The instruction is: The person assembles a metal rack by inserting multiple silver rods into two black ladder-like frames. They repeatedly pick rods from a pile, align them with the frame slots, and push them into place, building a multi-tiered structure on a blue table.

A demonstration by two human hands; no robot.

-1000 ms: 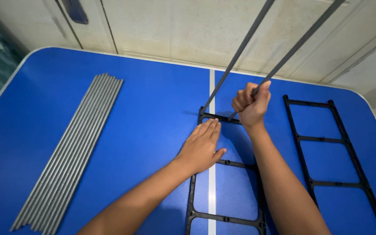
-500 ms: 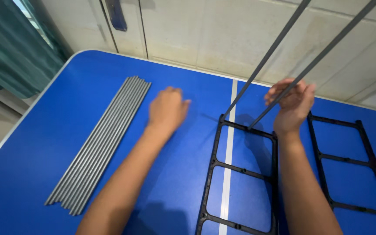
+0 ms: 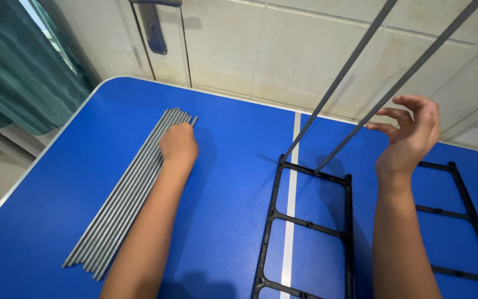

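My left hand [image 3: 178,145] rests on the far end of a bundle of several grey metal rods [image 3: 125,194] lying on the blue table [image 3: 73,182]; its fingers are curled over the rods. My right hand [image 3: 410,135] hovers open, fingers spread, beside two grey rods [image 3: 360,52] that stand tilted out of the far bar of a black ladder-shaped plastic frame [image 3: 311,221]. The hand touches neither rod. A second black frame [image 3: 460,213] lies flat to the right, partly hidden by my right forearm.
The table has a white centre stripe [image 3: 291,194] and a white rim. Beyond it is a tiled wall [image 3: 261,50] with a metal handle [image 3: 153,25]. A teal curtain [image 3: 17,72] hangs at the left.
My left hand has moved left from the black frame onto the rod bundle. My right hand has let go of the upright rods and opened. The view has swung left.
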